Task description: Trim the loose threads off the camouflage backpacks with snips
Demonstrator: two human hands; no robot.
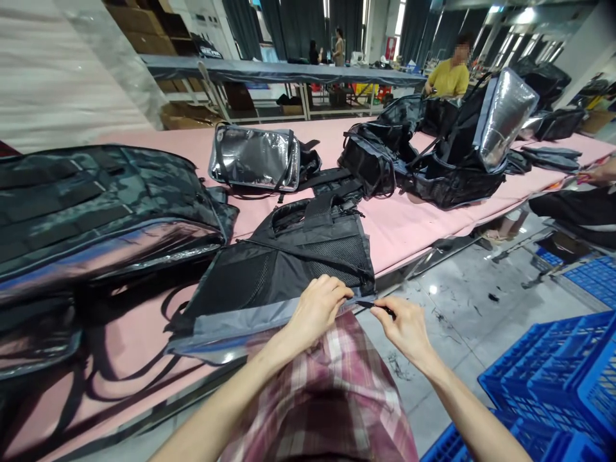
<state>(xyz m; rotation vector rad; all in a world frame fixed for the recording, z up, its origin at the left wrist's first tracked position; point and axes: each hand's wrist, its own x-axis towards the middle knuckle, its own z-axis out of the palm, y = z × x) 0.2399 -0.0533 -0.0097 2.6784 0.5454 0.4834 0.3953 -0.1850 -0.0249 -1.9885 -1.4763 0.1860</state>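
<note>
Black fabric and mesh make up the bag (289, 266) I have before me over the head camera, lying flattened on the pink table (399, 234) with its grey lining (250, 319) showing along the near edge. I have the left hand (321, 300) at the bag's near right corner, fingers curled together over the end of that lining and holding it; how firmly, I cannot tell. Just right of that corner, I have the right hand (407, 326) with thumb and fingers pinched on a slim black tool (373, 305), its tip pointing toward the left fingertips. Whether the tip touches the lining, I can't make out. Left of the bag I see a large camouflage pack (96, 192); beyond the bag, a case with a shiny silver face (257, 157); beyond and to its right, a heap of dark bags (447, 179). Blue crates (543, 359) stand on the floor to the bag's right, and a person in yellow (450, 78) is well beyond it.
</note>
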